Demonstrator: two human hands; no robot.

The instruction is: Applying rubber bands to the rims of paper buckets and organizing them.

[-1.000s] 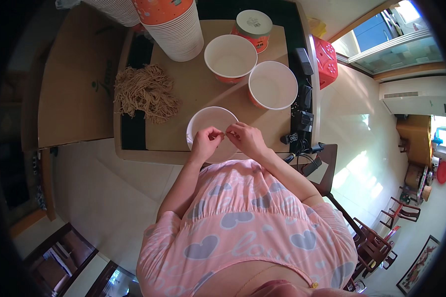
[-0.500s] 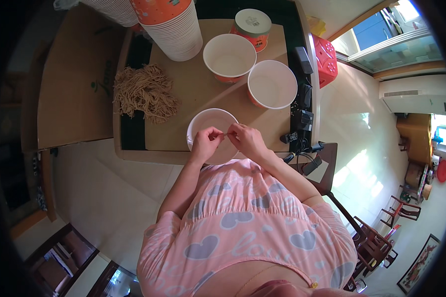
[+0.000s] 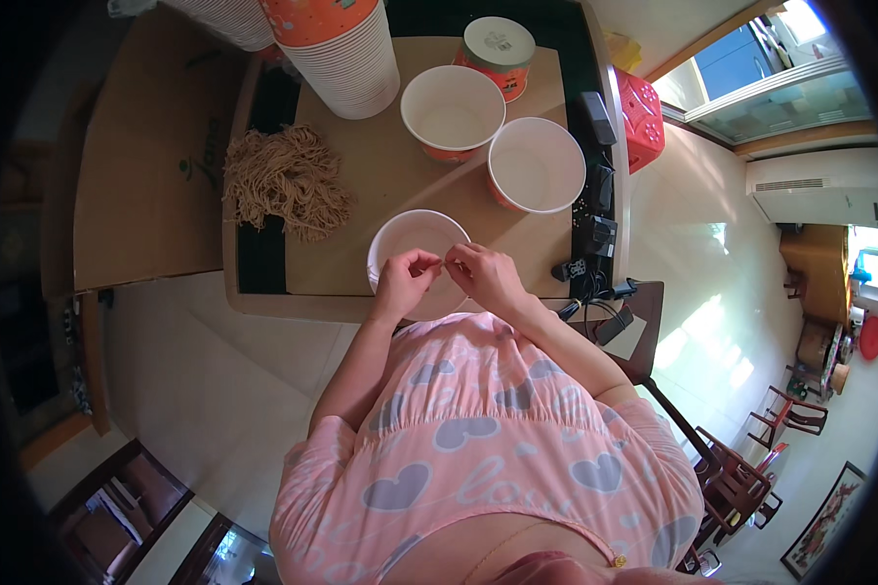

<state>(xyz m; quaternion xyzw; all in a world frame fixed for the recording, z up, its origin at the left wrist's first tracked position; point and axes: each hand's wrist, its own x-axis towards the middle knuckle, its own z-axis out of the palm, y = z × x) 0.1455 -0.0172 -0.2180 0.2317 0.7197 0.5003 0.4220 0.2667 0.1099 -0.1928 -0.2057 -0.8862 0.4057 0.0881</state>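
Note:
A white paper tub [image 3: 415,234] stands at the near edge of the table, in front of my body. Both hands are over its opening with their fingertips close together. My left hand [image 3: 406,283] pinches thumb and forefinger. My right hand [image 3: 486,277] is bent into a pinch beside it. Something tiny may be between the fingertips, too small to name. Left of the tub lies a loose heap of tan string [image 3: 288,183]. Beyond my hands are two open white paper tubs, one at the back [image 3: 453,109] and one to the right [image 3: 537,166].
A tall stack of orange-and-white tubs [image 3: 346,73] leans at the back left, near a cardboard box [image 3: 156,166]. An upturned orange tub [image 3: 498,58] is at the back. Black power adapters and cables [image 3: 598,236] line the right table edge, beside a red stool [image 3: 640,119].
My fingertips have shifted very slightly, still pinched together over the tub. The tub looks a touch farther from me; nothing else has visibly moved.

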